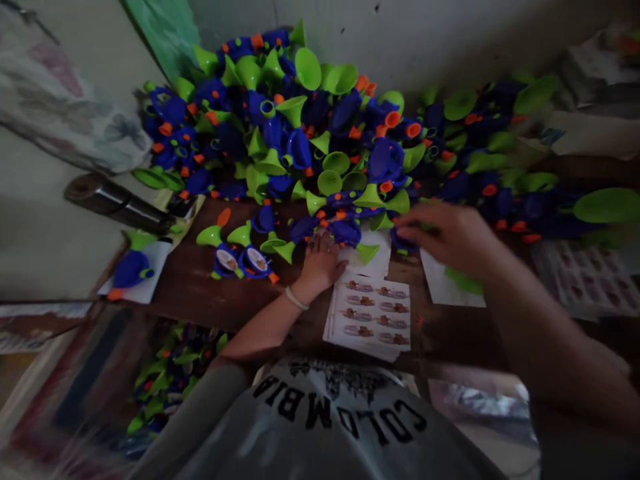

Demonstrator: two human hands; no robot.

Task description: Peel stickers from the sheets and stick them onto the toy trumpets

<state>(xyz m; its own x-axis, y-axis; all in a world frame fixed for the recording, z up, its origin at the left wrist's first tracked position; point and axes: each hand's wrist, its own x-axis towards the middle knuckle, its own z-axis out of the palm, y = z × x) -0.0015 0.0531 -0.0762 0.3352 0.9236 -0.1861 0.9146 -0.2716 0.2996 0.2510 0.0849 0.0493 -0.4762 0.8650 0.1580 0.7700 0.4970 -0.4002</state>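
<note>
Blue plastic toys with lime-green flared horns and orange tips [270, 130] crowd the back of the dark brown counter [190, 293], heaped loosely against a grey wall [435, 47]. At the heap's front edge my left hand [323, 263] has its fingers stretched out against a blue toy with a green horn [346, 233] — gripping or merely touching, I cannot tell. My right hand [450, 233] hangs to the right of that toy, fingers curled and drawn together; dimness hides whether anything is pinched between them.

The horns overlap, so a careless tug could tip neighbours forward. Falling, they might strike the two blue toys with white oval labels [241, 261] left of my hand and scuff those labels. White paper sheets printed with small brown pictures [370, 313] lie close to my grey lettered shirt [345, 420] — leaning in could crease them, and a low sweep of my left wrist could skew the stack.
</note>
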